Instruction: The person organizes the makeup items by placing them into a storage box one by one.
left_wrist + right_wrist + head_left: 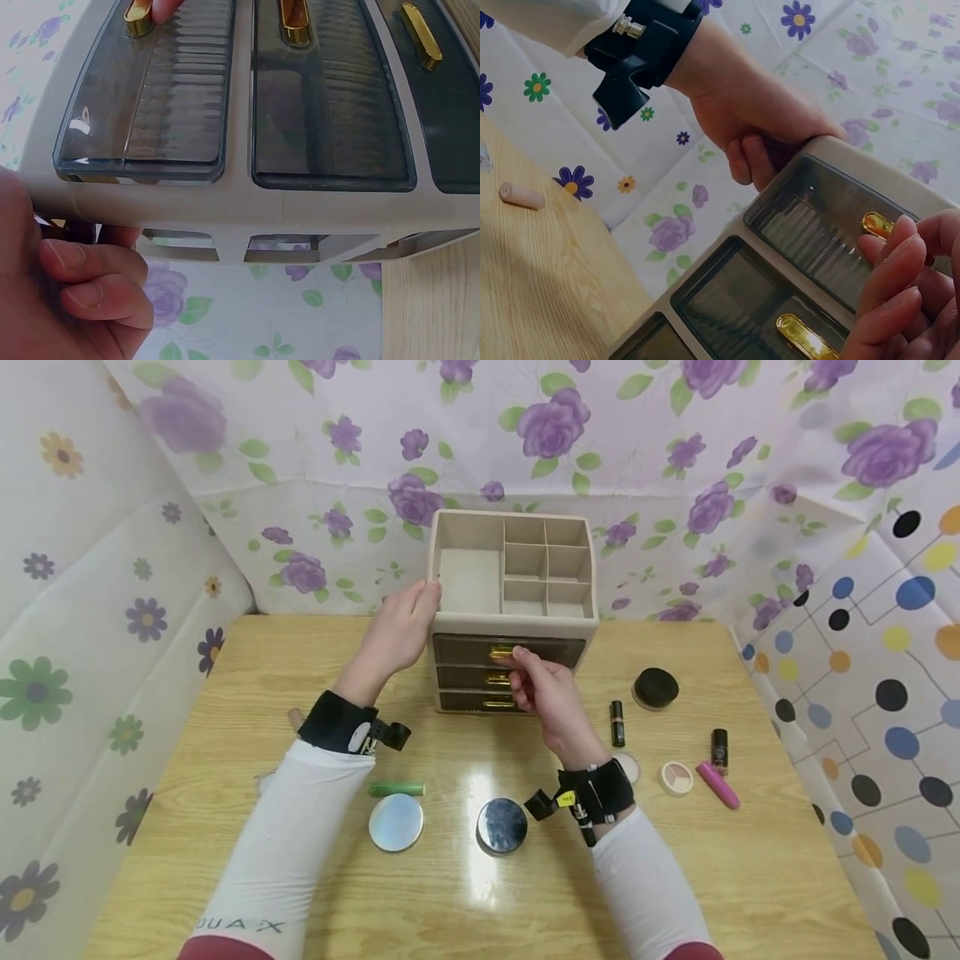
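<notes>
A beige cosmetics organizer (517, 625) stands at the back of the table, with three smoky clear drawers and open compartments on top. My left hand (402, 625) grips its upper left edge; in the left wrist view, that hand's curled fingers (105, 296) show beside the side wall. At the top drawer (465, 652), my right hand (551, 697) pinches the gold handle (501, 652) between thumb and fingers. The right wrist view has these fingertips on the same gold handle (877, 225). All three drawers appear closed. Below are the middle handle (498, 679) and bottom handle (498, 702).
On the wooden table (420, 902) lie a round silvery compact (396, 822), a green tube (397, 788) and a dark round compact (502, 825). Rightward are a black jar (656, 687), a black lipstick (617, 723), a three-colour palette (677, 778) and a pink tube (717, 785).
</notes>
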`<state>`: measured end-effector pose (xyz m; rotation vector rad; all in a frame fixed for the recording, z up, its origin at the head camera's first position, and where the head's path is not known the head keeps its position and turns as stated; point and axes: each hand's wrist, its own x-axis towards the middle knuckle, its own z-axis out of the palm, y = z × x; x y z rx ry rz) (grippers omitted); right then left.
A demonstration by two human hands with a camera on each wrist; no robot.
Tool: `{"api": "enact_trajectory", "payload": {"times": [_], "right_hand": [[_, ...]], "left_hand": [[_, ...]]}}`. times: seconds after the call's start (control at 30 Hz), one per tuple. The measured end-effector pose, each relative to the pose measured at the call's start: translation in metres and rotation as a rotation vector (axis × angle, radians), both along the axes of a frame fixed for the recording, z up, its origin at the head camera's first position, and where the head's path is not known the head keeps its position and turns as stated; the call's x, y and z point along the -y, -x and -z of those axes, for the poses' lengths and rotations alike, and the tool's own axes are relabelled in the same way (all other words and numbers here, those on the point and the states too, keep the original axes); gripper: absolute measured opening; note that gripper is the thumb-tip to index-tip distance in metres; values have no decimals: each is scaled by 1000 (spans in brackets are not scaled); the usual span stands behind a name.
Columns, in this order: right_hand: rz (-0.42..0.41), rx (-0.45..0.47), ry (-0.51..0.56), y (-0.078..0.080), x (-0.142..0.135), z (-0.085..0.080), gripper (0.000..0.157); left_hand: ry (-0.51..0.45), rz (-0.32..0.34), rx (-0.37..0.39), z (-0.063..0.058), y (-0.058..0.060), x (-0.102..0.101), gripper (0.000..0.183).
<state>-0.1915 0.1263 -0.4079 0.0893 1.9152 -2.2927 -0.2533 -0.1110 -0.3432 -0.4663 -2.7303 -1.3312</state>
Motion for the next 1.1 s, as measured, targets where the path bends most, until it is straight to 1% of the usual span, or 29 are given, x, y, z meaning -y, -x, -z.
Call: {"api": "enact_trajectory", "payload": {"times": [0.13, 0.27, 0.37, 0.53, 0.67, 0.8, 1.0, 1.1], "right_hand": [[6, 11, -1, -2, -1, 2, 43], [16, 24, -7, -6, -1, 1, 42], [14, 29, -18, -10, -1, 0, 42], [6, 20, -21, -19, 2, 0, 48], [14, 17, -17, -23, 3, 0, 50], [14, 12, -25, -28, 2, 1, 49], [5, 4, -28, -38, 1, 4, 42], [4, -4, -41, -44, 1, 5, 40]], "left_hand": [[-16, 21, 37, -3, 0, 1, 53], [-52, 70, 105, -8, 3, 5, 50], [-51, 91, 125, -10, 5, 8, 49], [-45, 98, 129, -10, 6, 10, 51], [-54, 81, 103, -11, 5, 9, 51], [-38, 64, 78, -12, 5, 9, 51], [-15, 56, 87, -12, 5, 9, 52], [13, 49, 76, -11, 7, 8, 51]]}}
